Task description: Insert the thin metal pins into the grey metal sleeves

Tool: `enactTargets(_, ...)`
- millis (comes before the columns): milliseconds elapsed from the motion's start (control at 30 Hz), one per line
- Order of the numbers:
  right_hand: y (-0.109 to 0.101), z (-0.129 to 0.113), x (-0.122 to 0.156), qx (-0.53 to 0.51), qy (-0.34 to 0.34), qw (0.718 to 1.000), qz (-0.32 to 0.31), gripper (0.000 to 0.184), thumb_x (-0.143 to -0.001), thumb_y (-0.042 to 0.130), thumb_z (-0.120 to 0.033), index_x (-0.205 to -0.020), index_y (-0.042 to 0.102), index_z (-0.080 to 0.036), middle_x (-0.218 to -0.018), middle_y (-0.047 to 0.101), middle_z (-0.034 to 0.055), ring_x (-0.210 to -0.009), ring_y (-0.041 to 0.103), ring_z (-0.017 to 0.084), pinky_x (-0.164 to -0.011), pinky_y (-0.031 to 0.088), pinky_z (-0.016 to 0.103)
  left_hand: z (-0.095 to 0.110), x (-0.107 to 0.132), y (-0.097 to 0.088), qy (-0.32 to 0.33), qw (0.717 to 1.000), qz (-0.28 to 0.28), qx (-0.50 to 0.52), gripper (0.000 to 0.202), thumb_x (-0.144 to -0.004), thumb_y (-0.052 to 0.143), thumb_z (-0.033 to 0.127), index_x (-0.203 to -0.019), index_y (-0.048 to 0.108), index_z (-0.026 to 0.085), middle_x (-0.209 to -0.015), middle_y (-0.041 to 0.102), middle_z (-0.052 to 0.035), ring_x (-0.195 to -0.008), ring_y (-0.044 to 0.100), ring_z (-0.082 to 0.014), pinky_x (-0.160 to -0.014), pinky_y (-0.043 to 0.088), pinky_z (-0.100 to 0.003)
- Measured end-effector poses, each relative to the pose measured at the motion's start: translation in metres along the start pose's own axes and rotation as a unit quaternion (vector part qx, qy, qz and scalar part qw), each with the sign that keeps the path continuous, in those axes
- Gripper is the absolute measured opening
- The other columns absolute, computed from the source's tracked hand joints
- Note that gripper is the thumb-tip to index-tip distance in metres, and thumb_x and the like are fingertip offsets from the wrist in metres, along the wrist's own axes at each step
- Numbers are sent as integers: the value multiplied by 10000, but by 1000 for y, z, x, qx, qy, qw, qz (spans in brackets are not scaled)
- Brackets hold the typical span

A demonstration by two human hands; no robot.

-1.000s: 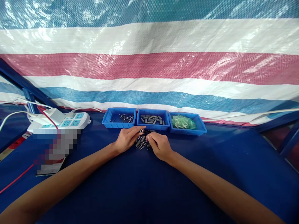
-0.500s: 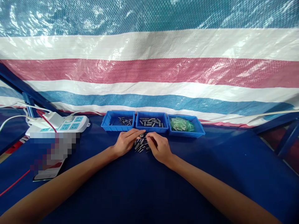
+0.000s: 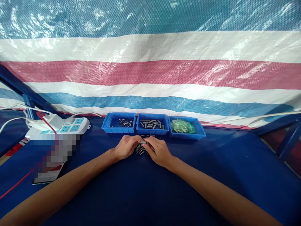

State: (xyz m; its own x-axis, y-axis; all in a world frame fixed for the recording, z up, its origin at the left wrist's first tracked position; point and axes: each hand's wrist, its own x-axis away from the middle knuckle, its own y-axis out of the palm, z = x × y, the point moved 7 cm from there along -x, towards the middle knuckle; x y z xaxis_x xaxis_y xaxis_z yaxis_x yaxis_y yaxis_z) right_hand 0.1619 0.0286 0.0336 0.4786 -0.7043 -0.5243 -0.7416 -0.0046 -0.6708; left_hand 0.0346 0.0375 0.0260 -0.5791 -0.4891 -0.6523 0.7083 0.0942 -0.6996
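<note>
My left hand point(image 3: 127, 147) and my right hand point(image 3: 160, 152) meet in front of the middle bin, fingertips pinched together. Between them they hold a small grey cylindrical piece point(image 3: 143, 142), its ends covered by the fingers. Under and around the fingertips lies a pile of small parts point(image 3: 141, 150), grey cylinders with thin metal shafts sticking out; the hands hide part of it. More grey cylinders point(image 3: 150, 125) lie in the middle blue bin point(image 3: 152, 131). Thin metal shafts point(image 3: 126, 123) fill the right side of the left blue bin point(image 3: 117, 129).
The right blue bin point(image 3: 188, 136) contains greenish clear plastic pieces point(image 3: 182, 126). A white power strip point(image 3: 81, 125) with plugs and cables, and a phone-like flat device point(image 3: 48, 177), lie at the left on the blue table point(image 3: 145, 194). A striped tarp point(image 3: 150, 72) hangs behind.
My left hand's fingers have drawn down and curled in to the right fingertips. The grey piece now lies sideways between both hands; before, a round end faced me.
</note>
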Motion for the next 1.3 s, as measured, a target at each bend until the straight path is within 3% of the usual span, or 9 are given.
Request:
enactTargets(167,-4,1,0,-7,3,1000,30,268,-973,334,-263,-850,551,-164,-740,606,43,-655,561,143,-610,401,253,5,-9,-7,-31,999,6,-32,237,-930,441,318,-1112,447,166,-736,642,4,-560,596,-88,-556,456,-182)
enactTargets(433,-1,4,0,-13,19,1000,11,381,-979,290,-284,-642,443,-193,-577,518,1,-516,473,113,-542,343,246,11,-15,-4,-3,999,-36,-33,158,-931,445,266,-994,532,151,-814,628,-42,-656,575,-97,-579,423,-190)
enactTargets(533,-3,4,-1,-25,34,999,4,348,-973,297,-262,-677,465,-188,-607,537,7,-537,494,114,-555,354,241,11,-15,-4,-14,998,-44,-33,205,-944,405,293,-909,536,139,-750,598,-37,-613,540,-99,-558,399,-201)
enactTargets(700,-2,0,-1,-34,26,999,-16,206,-954,356,-273,-943,533,-168,-705,602,22,-610,550,134,-592,378,244,8,-14,-3,-34,998,-48,-31,290,-952,378,329,-787,528,143,-665,547,-16,-553,484,-94,-542,367,-208)
enactTargets(833,1,0,1,-24,16,999,-30,250,-959,336,-264,-846,539,-173,-704,605,32,-613,551,137,-589,371,246,6,-13,-4,-34,998,-32,-37,335,-962,343,275,-686,485,150,-587,476,11,-502,420,-85,-512,314,-215)
enactTargets(1000,-9,11,0,-62,85,994,38,311,-972,295,-288,-800,530,-177,-648,559,7,-563,519,114,-579,366,232,4,-14,-6,-56,998,-16,-28,283,-957,336,218,-741,504,145,-610,484,11,-521,429,-84,-530,322,-212)
enactTargets(1167,-23,39,8,-95,230,954,164,361,-970,304,-371,-736,506,-184,-493,379,-57,-430,371,89,-478,309,214,6,-15,-5,-61,997,-38,-35,279,-948,352,216,-738,521,146,-599,483,16,-513,430,-82,-530,319,-216)
enactTargets(1300,-25,55,13,-101,283,931,207,390,-960,317,-417,-712,508,-185,-472,353,-60,-420,353,92,-446,287,212,7,-16,-4,-54,997,-41,-41,282,-946,359,217,-733,530,147,-586,488,16,-502,422,-81,-523,307,-221)
